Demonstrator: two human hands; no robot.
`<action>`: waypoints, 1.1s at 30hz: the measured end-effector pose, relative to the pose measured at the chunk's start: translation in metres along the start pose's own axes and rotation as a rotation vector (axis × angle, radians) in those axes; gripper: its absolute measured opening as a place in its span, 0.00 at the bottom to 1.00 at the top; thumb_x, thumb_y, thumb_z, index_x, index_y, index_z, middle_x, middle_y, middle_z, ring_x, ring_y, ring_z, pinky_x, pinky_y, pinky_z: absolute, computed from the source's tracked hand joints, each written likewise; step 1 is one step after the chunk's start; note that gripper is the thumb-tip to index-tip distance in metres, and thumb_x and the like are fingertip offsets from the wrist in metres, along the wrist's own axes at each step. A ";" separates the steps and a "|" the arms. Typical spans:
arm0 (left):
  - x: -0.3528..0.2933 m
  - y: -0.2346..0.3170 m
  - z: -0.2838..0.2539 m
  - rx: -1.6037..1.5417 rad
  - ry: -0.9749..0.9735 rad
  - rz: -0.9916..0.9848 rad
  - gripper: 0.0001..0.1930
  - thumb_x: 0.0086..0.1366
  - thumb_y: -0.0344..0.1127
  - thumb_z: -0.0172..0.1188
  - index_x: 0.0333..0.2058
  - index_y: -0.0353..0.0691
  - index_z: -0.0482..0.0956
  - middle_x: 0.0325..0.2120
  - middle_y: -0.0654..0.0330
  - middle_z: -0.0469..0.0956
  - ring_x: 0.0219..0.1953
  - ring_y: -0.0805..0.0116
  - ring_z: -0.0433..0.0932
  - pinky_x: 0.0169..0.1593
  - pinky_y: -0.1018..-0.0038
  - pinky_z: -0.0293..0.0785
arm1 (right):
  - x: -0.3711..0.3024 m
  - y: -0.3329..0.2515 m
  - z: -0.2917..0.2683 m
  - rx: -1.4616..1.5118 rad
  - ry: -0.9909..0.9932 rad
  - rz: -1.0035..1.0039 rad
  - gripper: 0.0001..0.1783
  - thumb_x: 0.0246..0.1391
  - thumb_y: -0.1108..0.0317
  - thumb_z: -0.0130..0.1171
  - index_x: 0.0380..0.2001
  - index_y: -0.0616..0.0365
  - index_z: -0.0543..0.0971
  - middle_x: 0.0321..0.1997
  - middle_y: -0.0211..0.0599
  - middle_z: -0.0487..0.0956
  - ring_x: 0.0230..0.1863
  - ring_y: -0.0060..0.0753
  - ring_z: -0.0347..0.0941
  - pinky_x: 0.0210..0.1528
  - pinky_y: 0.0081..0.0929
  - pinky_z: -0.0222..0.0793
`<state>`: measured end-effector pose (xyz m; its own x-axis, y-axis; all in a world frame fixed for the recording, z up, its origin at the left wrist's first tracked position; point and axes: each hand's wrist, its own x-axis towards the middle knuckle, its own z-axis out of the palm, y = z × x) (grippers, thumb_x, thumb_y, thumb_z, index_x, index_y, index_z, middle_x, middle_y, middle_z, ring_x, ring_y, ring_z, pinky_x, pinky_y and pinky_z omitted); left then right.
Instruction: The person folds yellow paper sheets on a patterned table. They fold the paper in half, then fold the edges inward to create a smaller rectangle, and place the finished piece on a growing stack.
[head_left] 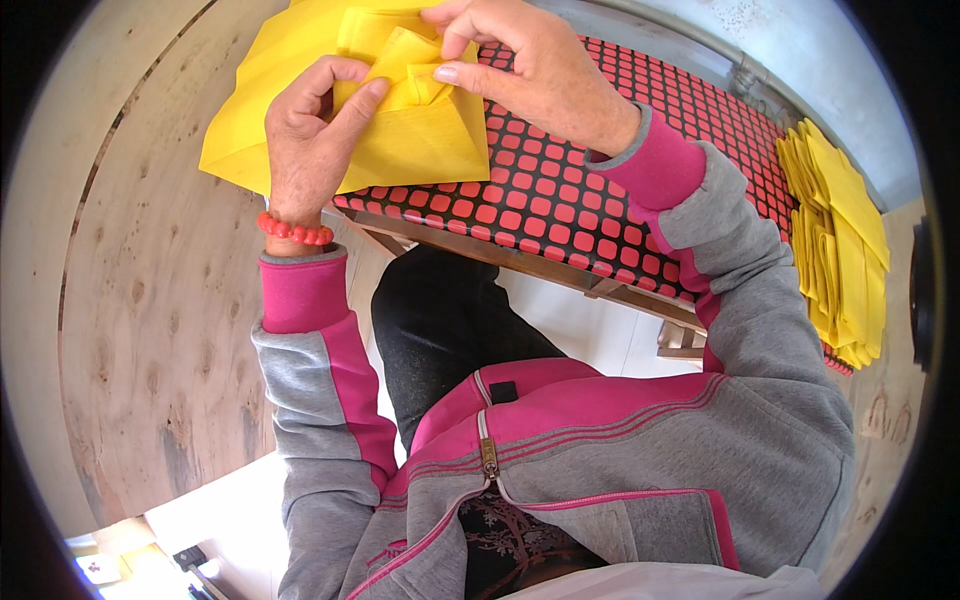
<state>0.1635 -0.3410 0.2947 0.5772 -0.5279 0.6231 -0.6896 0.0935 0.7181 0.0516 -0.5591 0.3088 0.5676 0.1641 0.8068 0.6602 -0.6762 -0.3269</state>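
Two hands worked at a folded yellow fabric piece [440, 148] at the table's left end.
The left hand [312, 130], a red beaded bracelet [295, 231] at its wrist, pinched a fold between thumb and forefinger; the right hand [545, 75] touched the folds' right side, though whether its grip pinched any cloth could not be told. The piece overhung the left edge of the table [560, 205], covered in black with red rounded squares; a yellow fabric stack [840, 240] lay at the right end.
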 end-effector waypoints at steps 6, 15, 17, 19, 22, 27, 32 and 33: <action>0.000 -0.001 0.003 -0.077 0.034 0.019 0.05 0.66 0.28 0.67 0.37 0.35 0.79 0.24 0.75 0.71 0.27 0.87 0.65 0.30 0.86 0.60 | 0.001 0.011 0.006 -0.007 -0.041 -0.091 0.08 0.60 0.68 0.61 0.37 0.62 0.77 0.51 0.57 0.79 0.53 0.56 0.76 0.56 0.41 0.71; 0.001 -0.003 0.002 -0.070 0.090 0.070 0.04 0.67 0.26 0.65 0.36 0.38 0.78 0.26 0.76 0.70 0.27 0.88 0.63 0.30 0.87 0.59 | 0.000 0.011 0.006 0.116 -0.049 -0.017 0.07 0.59 0.70 0.62 0.36 0.62 0.76 0.47 0.54 0.79 0.58 0.51 0.76 0.57 0.40 0.70; 0.000 -0.003 0.000 -0.050 0.076 0.070 0.02 0.68 0.26 0.63 0.36 0.38 0.79 0.27 0.76 0.71 0.28 0.88 0.64 0.31 0.86 0.60 | 0.000 0.010 0.006 0.130 -0.056 0.006 0.07 0.59 0.71 0.62 0.36 0.62 0.76 0.46 0.52 0.79 0.58 0.51 0.76 0.57 0.39 0.70; 0.000 -0.003 -0.002 -0.005 0.058 0.030 0.01 0.69 0.26 0.61 0.36 0.37 0.80 0.28 0.75 0.72 0.29 0.86 0.64 0.32 0.85 0.61 | 0.000 0.010 0.005 0.110 -0.067 0.021 0.06 0.59 0.71 0.62 0.35 0.62 0.76 0.44 0.50 0.79 0.58 0.50 0.76 0.57 0.39 0.70; -0.001 -0.003 -0.003 0.039 0.003 0.161 0.05 0.70 0.25 0.58 0.38 0.36 0.82 0.29 0.73 0.73 0.30 0.83 0.66 0.36 0.84 0.64 | 0.000 0.010 0.006 0.095 -0.050 -0.006 0.06 0.59 0.71 0.62 0.35 0.61 0.76 0.43 0.50 0.79 0.57 0.50 0.76 0.56 0.39 0.70; 0.001 0.006 -0.013 0.092 -0.136 0.114 0.10 0.70 0.25 0.51 0.42 0.34 0.83 0.33 0.69 0.76 0.36 0.79 0.70 0.42 0.82 0.66 | 0.000 0.010 0.008 0.108 -0.029 0.000 0.07 0.59 0.70 0.62 0.35 0.61 0.77 0.44 0.50 0.80 0.56 0.49 0.77 0.56 0.39 0.71; 0.000 0.017 -0.018 -0.016 -0.208 -0.035 0.16 0.67 0.27 0.46 0.44 0.33 0.83 0.38 0.65 0.78 0.42 0.76 0.71 0.50 0.79 0.67 | 0.000 0.010 0.008 0.115 -0.043 0.016 0.07 0.59 0.70 0.62 0.35 0.62 0.77 0.45 0.51 0.80 0.55 0.49 0.77 0.55 0.38 0.71; 0.000 0.018 -0.019 -0.018 -0.216 -0.051 0.16 0.66 0.27 0.46 0.45 0.33 0.83 0.39 0.65 0.78 0.43 0.75 0.72 0.51 0.79 0.67 | 0.000 0.010 0.008 0.107 -0.035 0.013 0.07 0.59 0.70 0.62 0.35 0.62 0.77 0.45 0.51 0.80 0.54 0.49 0.77 0.55 0.38 0.71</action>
<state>0.1594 -0.3238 0.3135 0.5024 -0.7005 0.5067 -0.6530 0.0767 0.7535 0.0618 -0.5603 0.3014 0.5923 0.1817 0.7850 0.7003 -0.5980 -0.3900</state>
